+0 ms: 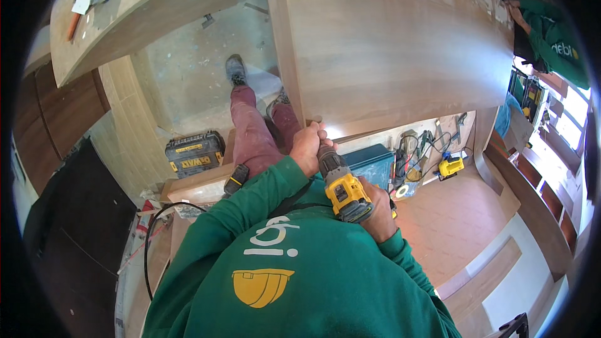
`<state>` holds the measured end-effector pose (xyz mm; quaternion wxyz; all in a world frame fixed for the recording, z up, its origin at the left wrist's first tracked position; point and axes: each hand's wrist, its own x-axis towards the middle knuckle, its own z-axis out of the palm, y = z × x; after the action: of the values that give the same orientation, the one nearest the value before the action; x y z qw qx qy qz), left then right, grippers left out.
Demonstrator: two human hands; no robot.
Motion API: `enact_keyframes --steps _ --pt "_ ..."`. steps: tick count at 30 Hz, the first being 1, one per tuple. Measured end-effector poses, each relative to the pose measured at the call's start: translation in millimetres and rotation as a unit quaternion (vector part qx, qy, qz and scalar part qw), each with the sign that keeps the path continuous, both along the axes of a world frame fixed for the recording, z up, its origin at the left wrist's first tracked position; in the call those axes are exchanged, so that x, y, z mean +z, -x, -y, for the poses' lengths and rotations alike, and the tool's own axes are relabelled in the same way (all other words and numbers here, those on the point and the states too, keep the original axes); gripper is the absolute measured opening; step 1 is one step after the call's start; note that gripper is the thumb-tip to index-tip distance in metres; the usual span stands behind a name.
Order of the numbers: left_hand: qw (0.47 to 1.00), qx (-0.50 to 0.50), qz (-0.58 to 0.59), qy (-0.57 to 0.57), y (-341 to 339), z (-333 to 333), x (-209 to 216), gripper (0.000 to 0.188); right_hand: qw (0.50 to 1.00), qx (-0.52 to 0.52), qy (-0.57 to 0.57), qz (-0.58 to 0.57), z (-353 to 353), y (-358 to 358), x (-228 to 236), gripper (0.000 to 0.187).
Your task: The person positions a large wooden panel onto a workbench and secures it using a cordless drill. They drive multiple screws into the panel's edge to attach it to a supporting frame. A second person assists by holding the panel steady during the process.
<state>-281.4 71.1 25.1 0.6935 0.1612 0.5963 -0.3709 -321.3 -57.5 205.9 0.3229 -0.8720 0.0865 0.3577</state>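
My right hand (377,211) is wrapped round the grip of a yellow and black cordless drill (344,193). The drill's dark front end points away from me, toward the near edge of a large wooden panel (394,50), and a bright light shines there. My left hand (306,148) is closed beside the front of the drill, close to the panel's lower left corner. Whatever its fingers pinch is hidden. The drill's tip is also hard to see.
Another person in a green sweatshirt (557,37) has a hand at the panel's far right end. A black and yellow toolbox (195,153) stands on the left. A teal box (369,164), cords, hand tools and a yellow tool (451,166) lie right. A curved wooden counter (144,19) rises upper left.
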Motion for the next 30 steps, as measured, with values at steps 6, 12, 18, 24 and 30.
enact_keyframes --steps 6,12,18,24,30 --pt "1.000 -0.017 0.015 -0.006 0.1 1.4 -1.7 0.022 1.000 -0.009 0.000 -0.010 0.0 1.1 0.2 0.031" --pt "1.000 -0.014 0.012 -0.011 2.1 3.4 -5.3 0.021 1.000 -0.003 -0.004 -0.009 4.1 1.2 -2.2 0.032" --pt "0.999 -0.026 0.018 -0.017 1.0 2.5 -3.3 0.020 1.000 -0.008 -0.014 -0.016 4.5 -5.2 0.2 0.034" --pt "1.000 -0.029 0.012 -0.002 4.1 0.4 -10.6 0.028 0.999 -0.012 -0.019 -0.027 3.4 -6.5 -0.5 0.035" --pt "1.000 -0.020 0.010 0.001 4.3 1.1 -9.5 0.029 0.999 -0.006 -0.014 -0.032 3.5 -9.3 1.1 0.034"
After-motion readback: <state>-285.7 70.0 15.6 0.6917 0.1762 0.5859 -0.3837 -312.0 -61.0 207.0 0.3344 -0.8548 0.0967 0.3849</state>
